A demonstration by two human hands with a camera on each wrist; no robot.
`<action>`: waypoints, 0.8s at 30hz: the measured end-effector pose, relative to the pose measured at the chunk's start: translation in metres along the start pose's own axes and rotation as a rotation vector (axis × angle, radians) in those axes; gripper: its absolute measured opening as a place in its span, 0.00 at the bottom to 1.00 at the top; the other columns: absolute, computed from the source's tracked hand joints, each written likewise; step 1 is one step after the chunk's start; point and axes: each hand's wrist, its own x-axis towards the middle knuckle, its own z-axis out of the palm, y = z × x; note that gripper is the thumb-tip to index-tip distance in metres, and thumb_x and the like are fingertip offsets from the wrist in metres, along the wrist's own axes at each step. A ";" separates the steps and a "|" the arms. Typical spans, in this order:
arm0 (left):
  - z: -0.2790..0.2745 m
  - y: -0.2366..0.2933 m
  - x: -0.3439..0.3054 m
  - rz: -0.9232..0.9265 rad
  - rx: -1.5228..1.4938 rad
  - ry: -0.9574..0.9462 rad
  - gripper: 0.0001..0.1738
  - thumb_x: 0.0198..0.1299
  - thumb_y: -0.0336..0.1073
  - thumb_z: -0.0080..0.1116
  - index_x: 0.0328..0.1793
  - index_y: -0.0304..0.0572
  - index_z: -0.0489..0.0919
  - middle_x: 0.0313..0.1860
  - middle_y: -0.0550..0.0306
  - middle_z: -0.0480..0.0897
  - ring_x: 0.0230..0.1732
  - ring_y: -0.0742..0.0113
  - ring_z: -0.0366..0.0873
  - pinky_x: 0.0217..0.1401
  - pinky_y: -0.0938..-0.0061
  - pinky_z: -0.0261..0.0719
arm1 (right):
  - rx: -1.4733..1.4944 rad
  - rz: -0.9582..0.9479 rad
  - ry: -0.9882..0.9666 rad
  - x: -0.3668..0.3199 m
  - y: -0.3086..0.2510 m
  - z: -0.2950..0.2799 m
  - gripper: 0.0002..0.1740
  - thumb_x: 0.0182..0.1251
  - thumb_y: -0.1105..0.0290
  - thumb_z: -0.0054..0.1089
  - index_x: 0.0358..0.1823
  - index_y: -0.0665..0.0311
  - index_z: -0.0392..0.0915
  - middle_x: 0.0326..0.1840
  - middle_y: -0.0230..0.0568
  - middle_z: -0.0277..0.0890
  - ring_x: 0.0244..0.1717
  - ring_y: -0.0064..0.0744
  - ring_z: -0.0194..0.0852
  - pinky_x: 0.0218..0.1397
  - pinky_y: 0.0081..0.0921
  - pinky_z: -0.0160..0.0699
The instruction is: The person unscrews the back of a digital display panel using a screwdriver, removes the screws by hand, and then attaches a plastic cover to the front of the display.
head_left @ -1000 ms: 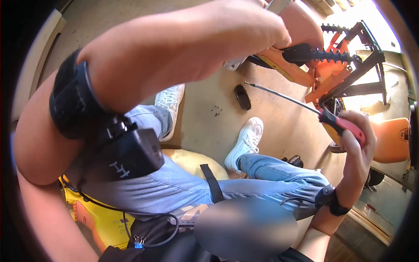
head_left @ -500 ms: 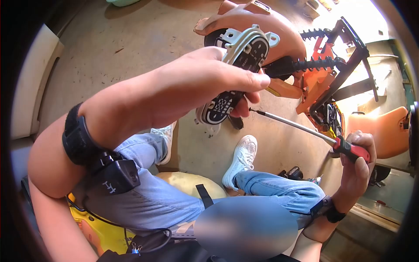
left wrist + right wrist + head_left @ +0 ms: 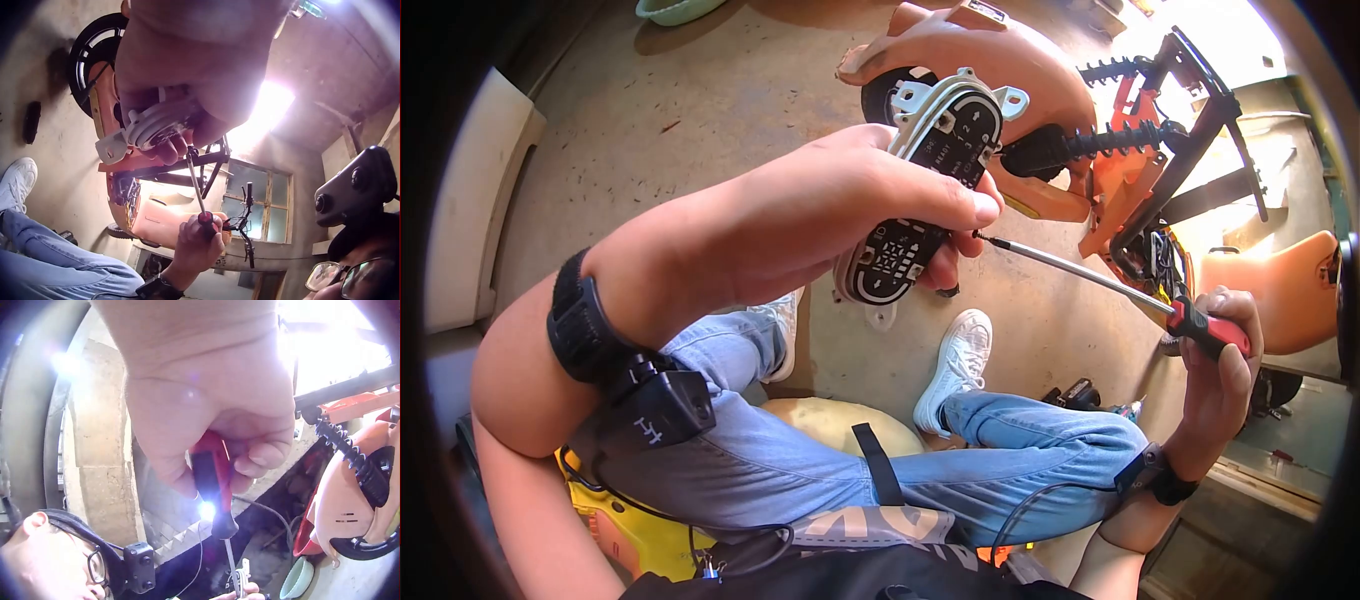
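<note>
First: What does the person's left hand (image 3: 865, 185) hold?
Second: A display panel (image 3: 892, 258), gripped with the thumb across its black face and the fingers at its far edge. The panel is held tilted in the air above the floor (image 3: 690, 165). The face carries arrows, segmented digits and the word READY; pale mounting tabs stand out from its rim.

First: And the right hand (image 3: 1225, 375)?
Second: It grasps a screwdriver (image 3: 1088, 277) by the red and black handle, between thumb and curled fingers. The shaft slants toward the panel.

First: Position of the tip?
Second: Just beside the left fingertips, near the panel's edge. A small dark piece shows at the tip, too small to identify. Whether it touches the fingers or panel cannot be told.

First: Surroundings?
Second: Beyond the hands are an orange fender (image 3: 1020, 65), a black coil spring (image 3: 1125, 142) and a dark metal frame (image 3: 1185, 165). A pale green basin (image 3: 680, 12) sits on the floor at the far left. The left wrist view shows a black oblong object (image 3: 31, 123) on the floor near a white shoe (image 3: 19, 181).
</note>
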 end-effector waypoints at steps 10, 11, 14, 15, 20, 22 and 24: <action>0.001 0.001 -0.002 -0.006 -0.005 0.004 0.17 0.62 0.38 0.67 0.53 0.39 0.79 0.36 0.59 0.81 0.36 0.74 0.81 0.42 0.78 0.79 | 0.033 0.033 0.007 0.000 0.002 -0.003 0.34 0.59 0.48 0.64 0.52 0.75 0.72 0.46 0.41 0.65 0.32 0.21 0.65 0.34 0.17 0.63; 0.001 0.000 -0.002 -0.005 -0.005 0.003 0.17 0.62 0.38 0.67 0.53 0.39 0.79 0.36 0.59 0.81 0.36 0.74 0.81 0.42 0.78 0.79 | 0.033 0.032 0.007 -0.001 0.002 -0.003 0.34 0.59 0.48 0.64 0.52 0.75 0.72 0.46 0.41 0.65 0.32 0.21 0.65 0.34 0.17 0.63; 0.000 -0.001 -0.001 0.031 0.056 -0.003 0.18 0.61 0.38 0.69 0.53 0.39 0.79 0.37 0.59 0.81 0.36 0.74 0.81 0.42 0.79 0.79 | 0.036 0.044 0.022 0.000 0.002 -0.001 0.34 0.59 0.48 0.64 0.52 0.74 0.72 0.46 0.41 0.66 0.33 0.22 0.66 0.34 0.17 0.63; 0.001 -0.002 -0.002 0.039 0.062 -0.003 0.18 0.61 0.38 0.70 0.53 0.39 0.79 0.37 0.60 0.81 0.36 0.74 0.81 0.42 0.78 0.79 | 0.040 0.045 0.028 0.000 0.002 0.000 0.34 0.59 0.48 0.64 0.52 0.74 0.72 0.47 0.42 0.66 0.33 0.22 0.66 0.34 0.17 0.63; 0.002 -0.001 -0.002 0.068 0.068 -0.020 0.19 0.60 0.37 0.69 0.55 0.39 0.78 0.38 0.59 0.82 0.37 0.72 0.82 0.42 0.78 0.79 | 0.057 0.020 0.069 0.000 0.002 0.007 0.33 0.59 0.50 0.63 0.52 0.74 0.71 0.47 0.43 0.67 0.32 0.22 0.66 0.34 0.18 0.64; 0.001 -0.001 -0.003 0.083 -0.030 -0.012 0.22 0.61 0.36 0.67 0.59 0.39 0.76 0.41 0.57 0.82 0.40 0.71 0.82 0.45 0.77 0.79 | 0.110 0.009 0.112 0.000 0.001 0.009 0.32 0.60 0.51 0.62 0.53 0.73 0.70 0.48 0.44 0.68 0.32 0.22 0.65 0.35 0.18 0.63; 0.000 0.000 -0.001 0.103 -0.035 0.001 0.23 0.61 0.35 0.66 0.61 0.39 0.75 0.42 0.56 0.82 0.42 0.70 0.82 0.47 0.76 0.79 | 0.120 -0.003 0.111 0.000 0.002 0.010 0.32 0.60 0.51 0.62 0.54 0.73 0.70 0.48 0.44 0.68 0.32 0.23 0.66 0.35 0.17 0.63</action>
